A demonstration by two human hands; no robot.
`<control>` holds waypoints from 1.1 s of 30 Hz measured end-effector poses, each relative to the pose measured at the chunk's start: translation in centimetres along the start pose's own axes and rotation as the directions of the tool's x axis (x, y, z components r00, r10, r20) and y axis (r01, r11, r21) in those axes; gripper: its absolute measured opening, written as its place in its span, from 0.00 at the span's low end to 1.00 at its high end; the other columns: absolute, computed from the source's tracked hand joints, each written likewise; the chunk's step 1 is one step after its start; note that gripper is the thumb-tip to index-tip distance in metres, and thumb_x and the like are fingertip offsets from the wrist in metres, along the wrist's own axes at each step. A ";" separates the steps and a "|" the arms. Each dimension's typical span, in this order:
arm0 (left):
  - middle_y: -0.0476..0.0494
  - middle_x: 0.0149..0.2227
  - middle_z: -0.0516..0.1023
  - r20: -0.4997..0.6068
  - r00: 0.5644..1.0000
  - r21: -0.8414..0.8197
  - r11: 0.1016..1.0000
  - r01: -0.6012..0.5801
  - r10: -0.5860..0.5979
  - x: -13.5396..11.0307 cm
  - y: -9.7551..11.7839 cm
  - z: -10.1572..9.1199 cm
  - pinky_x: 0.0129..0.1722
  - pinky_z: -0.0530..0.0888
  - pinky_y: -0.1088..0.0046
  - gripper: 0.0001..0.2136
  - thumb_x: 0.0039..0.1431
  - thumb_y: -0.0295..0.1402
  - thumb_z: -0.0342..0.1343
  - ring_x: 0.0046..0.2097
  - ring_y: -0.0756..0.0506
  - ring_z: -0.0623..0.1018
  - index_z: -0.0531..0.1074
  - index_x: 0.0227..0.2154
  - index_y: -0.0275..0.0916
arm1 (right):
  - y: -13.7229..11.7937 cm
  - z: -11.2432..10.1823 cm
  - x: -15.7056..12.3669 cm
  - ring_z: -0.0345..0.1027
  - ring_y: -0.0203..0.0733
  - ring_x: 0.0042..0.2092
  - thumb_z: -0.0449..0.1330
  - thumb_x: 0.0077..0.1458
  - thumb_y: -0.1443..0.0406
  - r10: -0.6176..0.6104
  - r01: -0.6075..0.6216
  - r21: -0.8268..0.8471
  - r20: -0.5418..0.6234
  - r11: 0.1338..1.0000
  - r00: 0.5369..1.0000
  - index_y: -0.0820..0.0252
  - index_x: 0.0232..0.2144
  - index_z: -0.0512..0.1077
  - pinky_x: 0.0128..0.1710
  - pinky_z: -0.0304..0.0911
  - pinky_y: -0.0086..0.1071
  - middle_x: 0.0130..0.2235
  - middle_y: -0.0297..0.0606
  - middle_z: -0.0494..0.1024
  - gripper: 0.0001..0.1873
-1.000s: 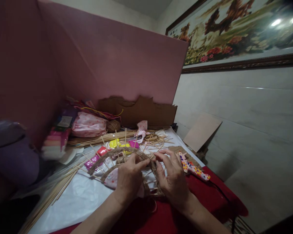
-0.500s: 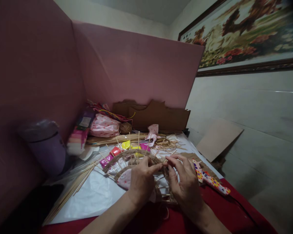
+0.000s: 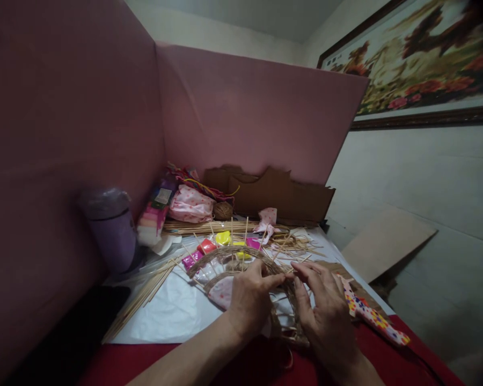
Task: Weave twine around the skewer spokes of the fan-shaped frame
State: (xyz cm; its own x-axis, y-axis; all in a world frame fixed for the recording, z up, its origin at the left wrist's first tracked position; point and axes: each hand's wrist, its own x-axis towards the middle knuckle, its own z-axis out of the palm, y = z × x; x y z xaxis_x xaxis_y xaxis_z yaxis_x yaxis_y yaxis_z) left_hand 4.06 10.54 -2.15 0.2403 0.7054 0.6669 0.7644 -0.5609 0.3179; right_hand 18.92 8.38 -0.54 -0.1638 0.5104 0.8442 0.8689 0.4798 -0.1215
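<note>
Under both hands lies a fan-shaped frame of thin wooden sticks with brown twine [image 3: 213, 257] woven in curved bands. A piece of pink-dotted white cloth [image 3: 220, 292] covers its inner part. My left hand [image 3: 251, 295] is closed on the outer twine band, with thumb and index finger pressed at its upper right. Right beside it, my right hand [image 3: 324, 303] bends over the same band, fingertips and thumb pinching at the twine and almost meeting the left fingertips. Exactly what strand lies between the fingertips is hidden.
A flower-patterned glue gun [image 3: 376, 316] with a dark cord lies to the right on cardboard and red cloth. Bundled sticks [image 3: 145, 297], a purple tumbler [image 3: 112, 230], bright clay packets [image 3: 206, 246], a twine ball [image 3: 222, 210] and torn cardboard [image 3: 265, 193] stand around.
The whole view has shifted, so the scene sits farther right. Both hands keep nearly the same hold on the twine band, and the fan frame has barely moved.
</note>
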 end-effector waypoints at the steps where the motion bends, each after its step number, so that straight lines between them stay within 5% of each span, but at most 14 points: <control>1: 0.49 0.27 0.68 -0.003 1.000 0.000 1.000 -0.001 0.001 0.0 0.0 0.0 0.23 0.58 0.76 0.12 0.59 0.32 0.51 0.25 0.51 0.67 0.75 0.39 0.58 | 0.0 0.0 0.0 0.63 0.49 0.45 0.50 0.60 0.65 -0.006 0.006 0.000 0.002 1.000 1.000 0.61 0.44 0.68 0.45 0.57 0.44 0.42 0.46 0.71 0.12; 22: 0.48 0.28 0.71 -0.027 0.997 -0.051 0.996 -0.076 0.075 0.3 -0.4 -0.1 0.25 0.65 0.77 0.22 0.54 0.19 0.48 0.27 0.50 0.71 0.74 0.42 0.55 | -0.4 -0.1 0.8 0.62 0.48 0.44 0.51 0.58 0.68 0.079 -0.079 -0.005 0.021 0.997 0.997 0.62 0.44 0.69 0.44 0.60 0.44 0.42 0.47 0.71 0.13; 28: 0.44 0.31 0.76 -0.035 0.998 -0.101 0.994 -0.049 0.046 0.5 -0.4 0.0 0.32 0.71 0.73 0.15 0.53 0.17 0.45 0.33 0.47 0.76 0.73 0.36 0.38 | -0.5 -0.5 1.2 0.62 0.48 0.45 0.50 0.57 0.70 0.136 -0.138 0.027 0.069 0.990 0.988 0.63 0.44 0.68 0.45 0.58 0.44 0.42 0.47 0.72 0.13; 33: 0.45 0.34 0.77 -0.083 0.996 -0.132 0.990 -0.056 0.045 0.6 -0.7 0.5 0.33 0.72 0.73 0.15 0.53 0.17 0.44 0.35 0.46 0.77 0.68 0.39 0.38 | -0.5 -0.4 1.5 0.62 0.47 0.46 0.50 0.57 0.70 0.175 -0.181 0.066 0.080 0.981 0.981 0.62 0.43 0.69 0.46 0.57 0.44 0.41 0.45 0.73 0.12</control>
State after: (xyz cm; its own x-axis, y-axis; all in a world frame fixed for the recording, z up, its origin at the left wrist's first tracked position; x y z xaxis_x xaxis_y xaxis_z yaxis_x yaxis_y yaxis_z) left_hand 3.94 11.57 -2.33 0.2241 0.6408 0.7342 0.6642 -0.6518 0.3661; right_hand 18.47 8.64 1.04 -0.0458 0.6422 0.7652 0.8517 0.4253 -0.3060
